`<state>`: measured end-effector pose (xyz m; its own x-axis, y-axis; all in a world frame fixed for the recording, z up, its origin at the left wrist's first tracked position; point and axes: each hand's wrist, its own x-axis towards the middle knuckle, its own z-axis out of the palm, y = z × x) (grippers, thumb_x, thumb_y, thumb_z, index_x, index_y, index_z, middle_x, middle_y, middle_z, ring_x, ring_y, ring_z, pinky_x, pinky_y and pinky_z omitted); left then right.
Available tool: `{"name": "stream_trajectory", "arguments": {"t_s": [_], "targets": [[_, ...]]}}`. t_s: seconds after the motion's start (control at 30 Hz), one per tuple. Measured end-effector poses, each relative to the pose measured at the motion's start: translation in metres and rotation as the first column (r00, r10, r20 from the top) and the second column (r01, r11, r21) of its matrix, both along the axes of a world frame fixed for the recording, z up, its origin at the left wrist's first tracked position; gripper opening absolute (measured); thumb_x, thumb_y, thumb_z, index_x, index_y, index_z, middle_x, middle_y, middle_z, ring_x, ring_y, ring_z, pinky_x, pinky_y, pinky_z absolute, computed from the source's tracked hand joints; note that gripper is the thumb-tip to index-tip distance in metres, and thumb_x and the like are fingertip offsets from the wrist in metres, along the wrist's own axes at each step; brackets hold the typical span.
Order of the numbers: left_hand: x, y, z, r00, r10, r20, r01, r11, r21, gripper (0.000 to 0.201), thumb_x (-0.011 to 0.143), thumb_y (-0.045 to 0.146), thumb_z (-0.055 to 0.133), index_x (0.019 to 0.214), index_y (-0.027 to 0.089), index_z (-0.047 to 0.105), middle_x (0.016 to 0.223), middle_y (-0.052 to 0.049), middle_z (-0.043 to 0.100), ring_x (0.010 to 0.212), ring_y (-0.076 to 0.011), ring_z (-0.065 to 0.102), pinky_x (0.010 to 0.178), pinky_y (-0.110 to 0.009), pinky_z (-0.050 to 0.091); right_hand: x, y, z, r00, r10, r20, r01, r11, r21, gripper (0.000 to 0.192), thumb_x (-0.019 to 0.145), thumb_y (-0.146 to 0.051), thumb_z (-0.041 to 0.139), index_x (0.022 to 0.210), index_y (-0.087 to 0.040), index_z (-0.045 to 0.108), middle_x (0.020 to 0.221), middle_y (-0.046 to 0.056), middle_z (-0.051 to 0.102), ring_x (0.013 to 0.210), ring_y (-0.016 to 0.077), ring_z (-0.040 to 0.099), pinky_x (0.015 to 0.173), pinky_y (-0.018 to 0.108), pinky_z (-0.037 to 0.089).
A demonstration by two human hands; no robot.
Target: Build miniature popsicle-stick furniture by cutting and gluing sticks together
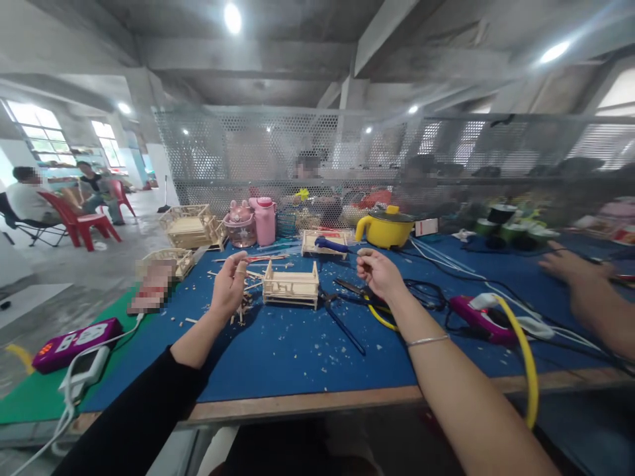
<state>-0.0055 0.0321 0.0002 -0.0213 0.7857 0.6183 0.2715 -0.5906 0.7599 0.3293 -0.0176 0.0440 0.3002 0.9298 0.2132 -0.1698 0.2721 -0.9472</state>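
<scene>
Blue work mat [297, 357] covers most of the table, littered with pale wood chips and stick offcuts. Near its middle stands a small crate-like frame of wooden sticks [290, 284], upright, with both hands raised just above and to either side of it.

Left hand [229, 285], black sleeve, is loosely curled, with thumb and forefinger pinched together near the tip. Whether a stick sits in that pinch I cannot tell. Right hand [380, 272] is likewise pinched, on something small and pale, too small to name. Both hands are clear of the frame, not touching it.

Hazards, biggest first:
- Glue gun [483, 316], magenta, lies at the right with cords [431, 297] looped across the mat just beside the right forearm. A sweep of that arm could snag a cord and drag the gun; if the nozzle is hot, a burn is likely.
- A co-worker's hand [570, 268] reaches in from the far right; the two arms could collide over the cords.
- Cutting pliers [347, 297], dark-handled, lie open just right of the frame. Lowering the right hand blind risks a nick.
- The frame looks light. A knock from either wrist could tip it or crack a joint.
- The pinched piece is tiny. Dropped, it would vanish among the chips.
</scene>
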Motion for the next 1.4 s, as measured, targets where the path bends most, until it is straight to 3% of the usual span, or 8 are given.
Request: {"name": "stream_trajectory", "arguments": {"t_s": [0.2, 0.37, 0.47, 0.63, 0.77, 0.9, 1.17, 1.4], "targets": [[0.001, -0.002, 0.000, 0.998, -0.025, -0.050, 0.024, 1.000, -0.014, 0.040, 0.093, 0.045, 0.041, 0.118, 0.017, 0.054, 0.098, -0.009, 0.067, 0.075, -0.0160, 0.063, 0.062, -0.027, 0.051, 0.000, 0.003, -0.007, 0.968, -0.250, 0.024, 0.248, 0.967, 0.066, 0.020, 0.068, -0.025, 0.056, 0.088, -0.020, 0.058, 0.044, -0.014, 0.032, 0.032, 0.0050, 0.026, 0.032, 0.017, 0.026], [0.002, -0.009, 0.003, 0.983, -0.077, -0.167, 0.083, 0.996, 0.029, 0.042, 0.088, 0.040, 0.052, 0.124, 0.017, 0.053, 0.105, -0.010, 0.068, 0.088, -0.0195, 0.063, 0.079, -0.035, 0.051, 0.044, -0.004, 0.004, 0.740, -0.667, -0.093, 0.672, 0.725, 0.148, 0.027, 0.068, -0.019, 0.048, 0.094, -0.024, 0.047, 0.054, -0.012, 0.039, 0.037, 0.0056, 0.034, 0.036, 0.015, 0.030], [0.005, -0.011, 0.002, 0.944, -0.154, -0.290, 0.181, 0.981, 0.067, 0.048, 0.086, 0.036, 0.056, 0.130, 0.019, 0.049, 0.120, -0.011, 0.064, 0.106, -0.0223, 0.059, 0.091, -0.038, 0.047, 0.062, -0.007, 0.005, 0.655, -0.752, -0.076, 0.751, 0.636, 0.178, 0.022, 0.059, -0.014, 0.048, 0.079, -0.022, 0.046, 0.056, -0.010, 0.042, 0.041, 0.0052, 0.037, 0.040, 0.016, 0.032], [0.011, -0.012, 0.000, 0.928, -0.220, -0.302, 0.230, 0.973, -0.002, 0.046, 0.091, 0.040, 0.046, 0.131, 0.017, 0.048, 0.121, -0.012, 0.063, 0.097, -0.0207, 0.062, 0.083, -0.036, 0.051, 0.040, -0.003, -0.009, 0.797, -0.576, 0.181, 0.533, 0.812, 0.238, 0.006, 0.053, -0.017, 0.045, 0.055, -0.019, 0.050, 0.046, -0.005, 0.045, 0.040, 0.0083, 0.038, 0.038, 0.021, 0.028], [0.010, -0.011, 0.003, 0.963, -0.143, -0.228, 0.145, 0.989, -0.007, 0.040, 0.092, 0.040, 0.042, 0.121, 0.016, 0.056, 0.112, -0.011, 0.067, 0.097, -0.0210, 0.063, 0.087, -0.036, 0.049, 0.017, 0.005, -0.023, 0.853, -0.338, 0.398, 0.292, 0.941, 0.174, 0.010, 0.055, -0.020, 0.049, 0.057, -0.019, 0.059, 0.046, -0.004, 0.050, 0.043, 0.0096, 0.042, 0.042, 0.022, 0.031], [0.006, -0.009, 0.005, 0.988, -0.013, -0.151, 0.014, 1.000, 0.006, 0.034, 0.088, 0.037, 0.050, 0.113, 0.016, 0.060, 0.095, -0.006, 0.068, 0.083, -0.0179, 0.062, 0.080, -0.032, 0.048, 0.016, 0.011, -0.031, 0.832, -0.266, 0.488, 0.242, 0.964, 0.112, 0.017, 0.052, -0.017, 0.049, 0.062, -0.019, 0.063, 0.052, -0.003, 0.059, 0.047, 0.0109, 0.047, 0.045, 0.022, 0.034], [-0.010, -0.001, 0.011, 0.977, 0.210, 0.030, -0.211, 0.977, 0.032, 0.034, 0.090, 0.047, 0.047, 0.088, 0.018, 0.066, 0.056, 0.003, 0.048, 0.053, -0.0116, 0.043, 0.055, -0.023, 0.036, 0.019, 0.006, -0.026, 0.846, -0.311, 0.433, 0.281, 0.950, 0.133, 0.009, 0.055, -0.018, 0.043, 0.053, -0.020, 0.051, 0.045, -0.004, 0.047, 0.040, 0.0085, 0.038, 0.040, 0.021, 0.029], [-0.015, -0.002, 0.012, 0.978, 0.206, -0.024, -0.206, 0.979, -0.006, 0.042, 0.092, 0.048, 0.043, 0.068, 0.019, 0.059, 0.049, 0.004, 0.041, 0.050, -0.0116, 0.039, 0.051, -0.024, 0.031, 0.011, 0.004, -0.023, 0.834, -0.251, 0.492, 0.243, 0.967, 0.081, 0.012, 0.071, -0.029, 0.053, 0.068, -0.019, 0.059, 0.047, -0.004, 0.049, 0.040, 0.0088, 0.041, 0.039, 0.021, 0.030]]}}
